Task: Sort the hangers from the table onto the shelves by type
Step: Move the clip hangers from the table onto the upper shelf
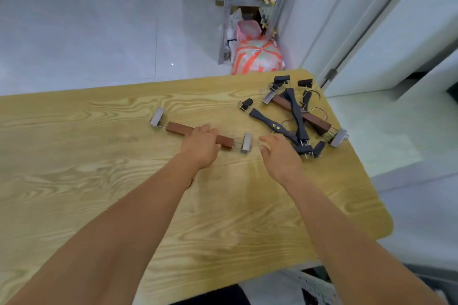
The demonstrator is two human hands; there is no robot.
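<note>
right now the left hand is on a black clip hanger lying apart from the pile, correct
Not black: in the head view the left hand grips a brown wooden clip hanger, lying apart from the pile.

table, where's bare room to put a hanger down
Bare: the table left of the brown hanger that the left hand grips, and the near strip around both forearms. Crowded: the far right corner, where the hanger pile lies by the right hand.

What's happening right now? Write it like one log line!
left hand: grips brown wooden clip hanger | right hand: beside hanger pile, hold unclear | stage: pickup from table
</note>
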